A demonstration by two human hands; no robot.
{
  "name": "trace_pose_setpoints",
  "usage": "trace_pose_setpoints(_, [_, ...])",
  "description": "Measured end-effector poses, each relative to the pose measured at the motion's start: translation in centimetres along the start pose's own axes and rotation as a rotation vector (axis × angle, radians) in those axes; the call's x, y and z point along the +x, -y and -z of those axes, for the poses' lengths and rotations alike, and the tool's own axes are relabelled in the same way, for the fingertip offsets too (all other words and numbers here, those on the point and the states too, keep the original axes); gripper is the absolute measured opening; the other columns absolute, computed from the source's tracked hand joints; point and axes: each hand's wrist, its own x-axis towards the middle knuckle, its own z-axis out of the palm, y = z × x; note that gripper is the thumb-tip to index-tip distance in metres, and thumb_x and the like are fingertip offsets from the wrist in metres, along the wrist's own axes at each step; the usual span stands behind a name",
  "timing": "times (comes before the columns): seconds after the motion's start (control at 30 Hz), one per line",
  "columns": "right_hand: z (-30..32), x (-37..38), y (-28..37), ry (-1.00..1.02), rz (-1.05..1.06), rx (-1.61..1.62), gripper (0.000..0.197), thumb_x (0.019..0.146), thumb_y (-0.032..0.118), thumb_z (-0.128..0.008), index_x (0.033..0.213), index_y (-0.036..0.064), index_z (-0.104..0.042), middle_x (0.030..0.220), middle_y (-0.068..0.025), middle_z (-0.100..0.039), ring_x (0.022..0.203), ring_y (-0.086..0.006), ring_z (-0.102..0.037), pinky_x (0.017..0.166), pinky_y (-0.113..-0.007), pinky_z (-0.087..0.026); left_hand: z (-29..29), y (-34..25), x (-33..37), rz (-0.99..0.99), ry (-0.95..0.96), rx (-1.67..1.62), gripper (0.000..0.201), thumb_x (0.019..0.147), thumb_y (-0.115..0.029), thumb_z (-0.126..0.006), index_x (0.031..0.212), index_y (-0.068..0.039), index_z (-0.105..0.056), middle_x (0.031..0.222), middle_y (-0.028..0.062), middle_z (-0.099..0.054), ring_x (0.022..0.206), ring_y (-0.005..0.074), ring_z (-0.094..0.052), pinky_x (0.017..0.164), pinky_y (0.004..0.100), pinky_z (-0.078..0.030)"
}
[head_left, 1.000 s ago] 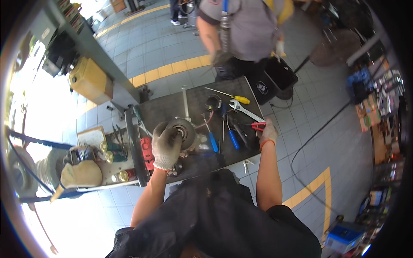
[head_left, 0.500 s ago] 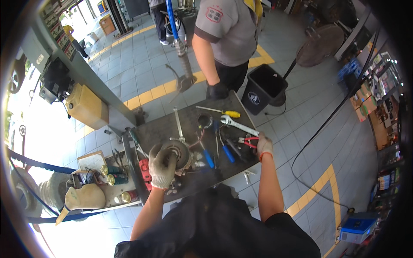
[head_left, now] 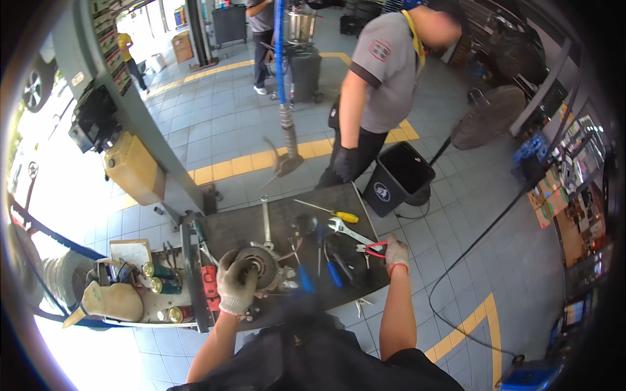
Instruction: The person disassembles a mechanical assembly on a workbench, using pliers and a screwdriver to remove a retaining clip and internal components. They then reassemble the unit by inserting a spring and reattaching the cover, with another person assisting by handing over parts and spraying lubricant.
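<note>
My left hand, in a pale knit glove, is closed over the left side of a round dark metal pulley lying on the workbench. The palm and some fingertips are hidden. At the bench's right edge my right hand, gloved too, is closed around the handles of red-handled pliers, whose jaws point left. Just beyond lies an adjustable wrench. A combination wrench stretches away behind the pulley. Blue-handled screwdrivers and a yellow-handled screwdriver lie between my hands.
A co-worker with a dark glove stands beyond the bench, beside a black bin. A blue hose hangs ahead. Cans and a beige jug sit on the left-hand shelf. A fan stands right.
The view has tilted up, so the bench sits lower in the picture. The co-worker's gloved hand has come away from the bench's far edge. My hands keep their places on the pulley and pliers.
</note>
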Motion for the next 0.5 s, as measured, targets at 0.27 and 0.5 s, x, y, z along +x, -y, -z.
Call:
trace_pose_setpoints(0.27, [-0.9,1.7,3.3,0.103,-0.083,0.332,0.051,0.114,0.052,-0.057,0.094,0.0089,-0.077,0.081,-0.0057,-0.075,0.050,-0.0177,-0.056,0.047,-0.036,-0.037,0.2,-0.6,-0.7,-0.044,-0.001,0.020,0.023,0.099,-0.013,-0.085,0.121,-0.004,-0.085,0.152,0.0280,-0.070,0.121,0.0413,-0.078,0.099,0.0463,-0.065])
trace_pose_setpoints(0.5, [-8.7,6.6,7.2,0.274,-0.165,0.393,0.052,0.117,0.061,-0.058,0.098,0.0134,-0.071,0.072,-0.0065,-0.063,0.049,-0.0207,-0.055,0.043,-0.035,-0.034,0.8,-1.8,-0.1,0.046,0.063,0.083,0.025,0.098,-0.015,-0.084,0.121,-0.003,-0.086,0.153,0.0286,-0.070,0.134,0.0476,-0.073,0.114,0.0513,-0.060])
